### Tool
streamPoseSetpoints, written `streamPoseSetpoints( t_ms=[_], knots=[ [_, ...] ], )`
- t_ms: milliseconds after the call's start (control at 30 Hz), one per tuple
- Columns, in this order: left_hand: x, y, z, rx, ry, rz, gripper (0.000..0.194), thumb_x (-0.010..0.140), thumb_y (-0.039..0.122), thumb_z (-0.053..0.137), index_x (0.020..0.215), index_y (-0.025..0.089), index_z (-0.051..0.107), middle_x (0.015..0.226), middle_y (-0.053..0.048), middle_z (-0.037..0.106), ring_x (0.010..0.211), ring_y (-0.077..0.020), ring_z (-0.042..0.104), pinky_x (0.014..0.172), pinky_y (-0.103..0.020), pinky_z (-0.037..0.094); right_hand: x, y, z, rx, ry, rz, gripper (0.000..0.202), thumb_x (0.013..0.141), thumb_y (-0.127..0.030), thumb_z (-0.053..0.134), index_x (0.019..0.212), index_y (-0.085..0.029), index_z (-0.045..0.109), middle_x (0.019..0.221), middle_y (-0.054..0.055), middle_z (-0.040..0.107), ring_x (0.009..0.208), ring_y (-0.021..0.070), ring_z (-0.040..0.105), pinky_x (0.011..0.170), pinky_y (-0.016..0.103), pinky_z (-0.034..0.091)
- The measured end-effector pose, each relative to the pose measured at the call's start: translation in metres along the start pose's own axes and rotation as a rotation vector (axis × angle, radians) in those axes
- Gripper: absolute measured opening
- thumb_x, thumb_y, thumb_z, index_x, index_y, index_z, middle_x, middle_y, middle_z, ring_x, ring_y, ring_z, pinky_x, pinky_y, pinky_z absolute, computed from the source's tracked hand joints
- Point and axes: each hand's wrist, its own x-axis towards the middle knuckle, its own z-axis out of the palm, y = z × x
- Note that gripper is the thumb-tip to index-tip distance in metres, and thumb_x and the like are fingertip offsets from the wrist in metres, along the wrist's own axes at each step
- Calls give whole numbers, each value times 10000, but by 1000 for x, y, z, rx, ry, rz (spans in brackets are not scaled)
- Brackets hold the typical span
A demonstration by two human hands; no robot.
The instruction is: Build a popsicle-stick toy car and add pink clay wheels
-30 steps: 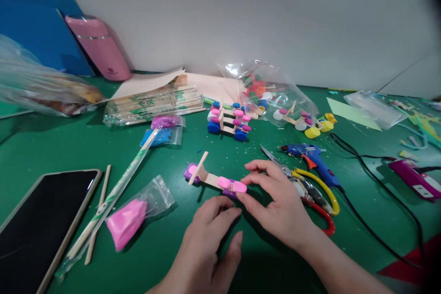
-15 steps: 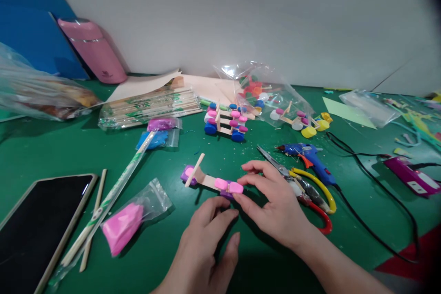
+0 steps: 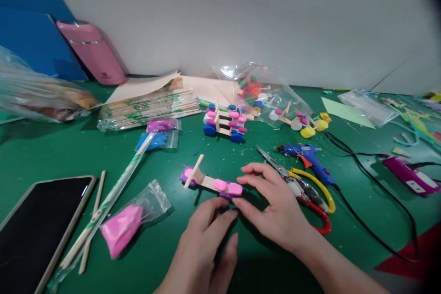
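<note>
A small wooden-stick model (image 3: 207, 182) with pink and purple pads stands on the green table, a short stick lying across its left end. My right hand (image 3: 272, 202) is at the model's right end, fingers apart, with the thumb and fingertips beside the pink pads. Just below those pads, my left hand (image 3: 210, 243) has its fingers curved and apart, its index fingertip close to the purple part. Neither hand shows anything gripped.
Scissors (image 3: 319, 226), a blue glue gun (image 3: 305, 152) and its cord lie right. On the left are a phone (image 3: 37, 225), a bagged pink lump (image 3: 122, 229) and wrapped chopsticks (image 3: 117, 183). Finished-looking stick models (image 3: 225, 124) and a pink bottle (image 3: 93, 50) stand behind.
My right hand's fingers have spread slightly away from the pink pads. The model and my left hand look nearly unmoved.
</note>
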Motion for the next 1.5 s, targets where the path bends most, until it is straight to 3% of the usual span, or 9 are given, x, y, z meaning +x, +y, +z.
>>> streamPoseSetpoints(
  t_ms=[233, 433, 667, 1033, 1500],
  knots=[
    [2, -2, -9, 160, -12, 201, 304, 749, 129, 476, 1043, 190, 522, 907, -86, 571, 781, -200, 546, 642, -314, 488, -6, 3, -3, 3, 0, 23, 266, 726, -262, 609, 988, -214, 605, 1060, 77, 545, 1009, 218, 530, 859, 358, 458],
    [9, -2, -14, 304, -73, 321, 463, 765, 117, 450, 1221, 143, 369, 666, -29, 570, 570, -177, 509, 522, -306, 412, -9, 7, -4, 44, -27, 65, 304, 728, -280, 616, 1025, -214, 591, 1082, 78, 531, 1029, 214, 515, 876, 354, 448],
    [18, 4, -9, 512, -162, 248, 598, 786, 159, 437, 1316, 97, 167, 652, -48, 625, 549, -211, 566, 521, -338, 423, -8, 9, -1, 104, -58, 87, 290, 744, -266, 604, 1029, -212, 581, 1093, 78, 514, 1027, 206, 502, 880, 360, 437],
    [19, 1, -9, 585, -173, 212, 546, 786, 185, 429, 1283, 88, 226, 577, -17, 621, 495, -205, 579, 499, -342, 424, -6, 8, 4, 132, -108, 91, 285, 736, -236, 609, 1017, -195, 591, 1095, 68, 501, 1037, 183, 486, 900, 307, 415],
    [20, 0, -8, 599, -193, 241, 557, 779, 186, 444, 1281, 72, 230, 598, -26, 625, 499, -206, 573, 494, -338, 415, -4, 9, 6, 131, -63, 45, 243, 759, -228, 590, 1000, -198, 605, 1097, 63, 480, 1015, 167, 487, 880, 285, 412]
  ],
)
